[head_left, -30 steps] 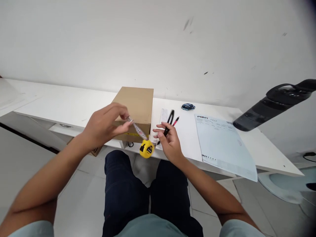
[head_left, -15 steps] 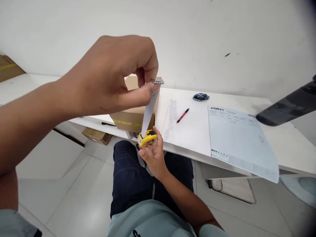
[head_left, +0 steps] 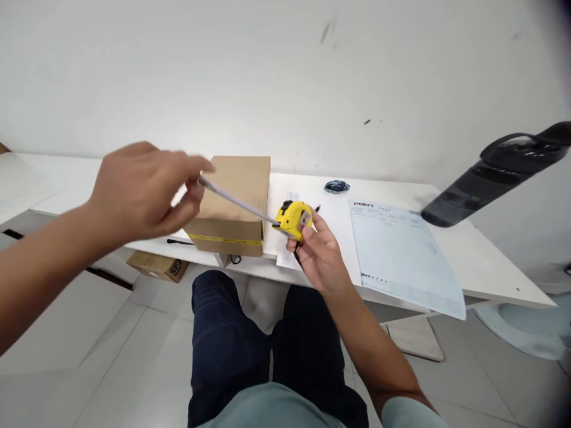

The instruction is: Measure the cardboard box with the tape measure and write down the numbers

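Note:
My right hand [head_left: 322, 252] is closed around the yellow case of a tape measure [head_left: 292, 220], above the front edge of the desk. From the case a stretch of metal blade [head_left: 238, 202] runs up and to the left. Its free end is pinched in my left hand [head_left: 147, 190], which is slightly blurred. The blade passes in front of a closed cardboard box [head_left: 238, 184] with a yellow strip along its front. A dark strap hangs from the case beside my right palm.
On the white desk [head_left: 401, 193] lie a crumpled dark blue item [head_left: 336, 186] and a printed plastic mailer [head_left: 401, 255] overhanging the front edge. A black bottle [head_left: 482, 178] stands at the right. Another carton [head_left: 156, 266] is below the desk, left of my legs.
My left hand has moved down and left with the blade's end. My right hand has raised the tape measure to the right, turning the blade from steep to slightly sloping.

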Available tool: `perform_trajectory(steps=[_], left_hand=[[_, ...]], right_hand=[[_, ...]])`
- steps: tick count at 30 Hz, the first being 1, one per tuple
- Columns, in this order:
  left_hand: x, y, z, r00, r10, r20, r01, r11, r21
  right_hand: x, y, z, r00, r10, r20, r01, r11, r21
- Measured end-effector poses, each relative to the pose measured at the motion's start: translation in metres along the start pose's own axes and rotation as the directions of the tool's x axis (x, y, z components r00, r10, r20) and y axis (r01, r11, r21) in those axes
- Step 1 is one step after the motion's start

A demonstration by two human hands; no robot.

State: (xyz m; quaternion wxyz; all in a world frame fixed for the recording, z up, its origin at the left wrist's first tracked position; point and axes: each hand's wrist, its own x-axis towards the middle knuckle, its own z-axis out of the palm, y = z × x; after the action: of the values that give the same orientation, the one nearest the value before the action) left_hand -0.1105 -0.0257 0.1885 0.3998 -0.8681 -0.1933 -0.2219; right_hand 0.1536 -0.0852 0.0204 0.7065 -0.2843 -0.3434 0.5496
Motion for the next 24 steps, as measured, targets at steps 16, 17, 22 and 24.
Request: perform_trajectory(steps=[16,17,22,24], left_hand=[[-0.005,0.040,0.061,0.860,0.500,-0.098,-0.498,0.866,0.051],[-0.004,0.040,0.063,0.864,0.496,-0.084,-0.493,0.868,0.058],[-0.013,0.047,0.058,0.900,0.417,0.124,-0.423,0.906,0.026],[-0.018,0.052,0.052,0.908,0.354,0.225,-0.356,0.934,-0.031]], right_hand=[[0.052,-0.038,0.072,0.949,0.134,0.285,0.042,0.843,-0.536],[0.055,-0.036,0.075,0.955,0.104,0.277,0.075,0.820,-0.567],[0.118,-0.029,0.067,0.956,-0.044,0.289,0.192,0.839,-0.510],[0.157,-0.027,0.057,0.962,-0.155,0.225,0.241,0.871,-0.429]])
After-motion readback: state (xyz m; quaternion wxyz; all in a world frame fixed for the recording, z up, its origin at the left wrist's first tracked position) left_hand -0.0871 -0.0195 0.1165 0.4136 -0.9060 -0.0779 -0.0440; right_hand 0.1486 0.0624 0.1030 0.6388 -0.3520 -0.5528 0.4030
